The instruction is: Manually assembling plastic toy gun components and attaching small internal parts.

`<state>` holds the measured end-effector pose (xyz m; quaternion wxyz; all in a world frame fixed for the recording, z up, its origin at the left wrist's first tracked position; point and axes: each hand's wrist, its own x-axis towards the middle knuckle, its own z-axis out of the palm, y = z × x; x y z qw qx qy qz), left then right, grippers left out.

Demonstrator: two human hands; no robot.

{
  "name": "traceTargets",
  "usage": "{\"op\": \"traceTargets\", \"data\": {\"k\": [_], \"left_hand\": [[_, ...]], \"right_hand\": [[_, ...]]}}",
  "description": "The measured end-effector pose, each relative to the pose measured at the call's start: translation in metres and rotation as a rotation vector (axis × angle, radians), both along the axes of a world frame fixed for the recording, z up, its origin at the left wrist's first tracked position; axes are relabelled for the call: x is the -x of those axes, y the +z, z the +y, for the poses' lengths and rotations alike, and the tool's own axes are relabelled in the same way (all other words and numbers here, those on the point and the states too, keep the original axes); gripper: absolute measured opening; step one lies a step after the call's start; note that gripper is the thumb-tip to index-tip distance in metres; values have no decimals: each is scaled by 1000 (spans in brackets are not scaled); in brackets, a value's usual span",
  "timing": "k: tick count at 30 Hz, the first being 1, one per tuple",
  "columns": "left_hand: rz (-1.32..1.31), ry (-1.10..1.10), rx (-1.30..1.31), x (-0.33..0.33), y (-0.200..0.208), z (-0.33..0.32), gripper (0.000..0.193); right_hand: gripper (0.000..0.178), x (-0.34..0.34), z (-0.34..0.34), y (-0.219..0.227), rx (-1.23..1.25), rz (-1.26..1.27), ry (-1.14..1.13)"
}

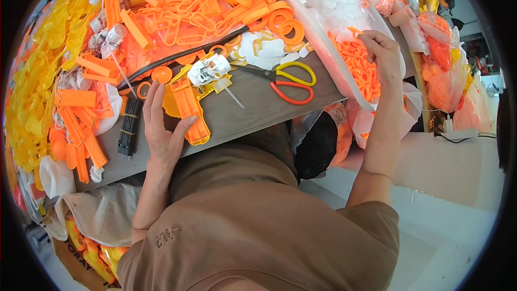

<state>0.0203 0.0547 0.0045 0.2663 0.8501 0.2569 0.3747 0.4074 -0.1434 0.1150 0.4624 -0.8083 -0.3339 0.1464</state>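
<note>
My right hand [383, 53] is raised over a white tray [319, 37], pinching a small orange plastic piece [354, 30] between thumb and fingertips. Many small orange parts [360, 73] fill the tray's near section; translucent white caps [336, 5] fill the far one. On the left, my left hand [160, 134] is open, its fingers stretched out at the edge of a round orange cap [161, 74]. Its thumb lies against an orange plastic housing [189, 109] resting over a yellow piece. A white motor-like unit [209, 69] lies just beyond the housing.
Scissors [291, 82] with one yellow and one red handle lie right of the housing. A black rod-like tool [129, 126] is left of my left hand. A dark strip [183, 56] crosses before heaped orange parts. Yellow parts [48, 59] pile up far left; bagged parts [441, 64] stand right.
</note>
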Motion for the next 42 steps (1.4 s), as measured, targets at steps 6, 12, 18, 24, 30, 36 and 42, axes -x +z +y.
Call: {"op": "traceTargets", "data": {"k": [6, 12, 18, 24, 30, 36, 42], "left_hand": [[-95, 29, -52, 8, 17, -3, 56], [-175, -33, 141, 1, 34, -9, 38], [61, -124, 17, 1, 22, 9, 58], [191, -151, -50, 2, 10, 13, 68], [189, -167, -40, 2, 10, 15, 69], [170, -180, -16, 2, 10, 14, 65], [262, -187, -232, 2, 10, 14, 45]], "right_hand": [[16, 75, 36, -14, -483, 711, 268], [9, 188, 70, -52, -241, 369, 486], [20, 217, 91, -84, -150, -389, 706], [15, 222, 104, -93, -11, -525, 725], [11, 220, 106, -84, 119, -594, 795], [12, 220, 106, -82, 151, -549, 810], [14, 214, 115, -87, 56, -372, 866]]}}
